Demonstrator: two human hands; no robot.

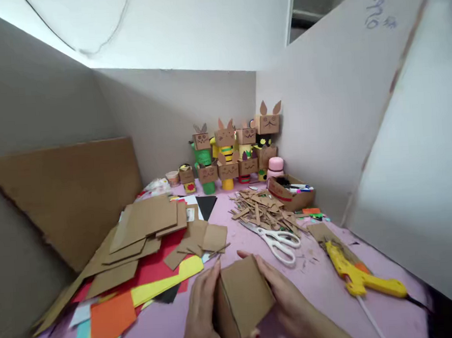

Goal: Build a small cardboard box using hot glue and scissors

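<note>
A small brown cardboard box [247, 295] is held between both hands at the bottom centre, above the pink tabletop. My left hand [204, 308] wraps its left side, fingers pressed along the edge. On the right side, my right hand [285, 293] grips it, with a fingertip showing under the lower corner. White-handled scissors [278, 242] lie just beyond the hands, beside a heap of cardboard scraps [261, 207]. To the right, a yellow glue gun [360, 275] rests partly on a strip of cardboard.
Stacked cardboard sheets [145, 220] and coloured paper [112, 318] cover the left. Cardboard animal figures [228, 169] stand at the back, near a pink bottle [275, 167] and a box of pens [294, 198]. Grey partitions [191, 105] enclose the table.
</note>
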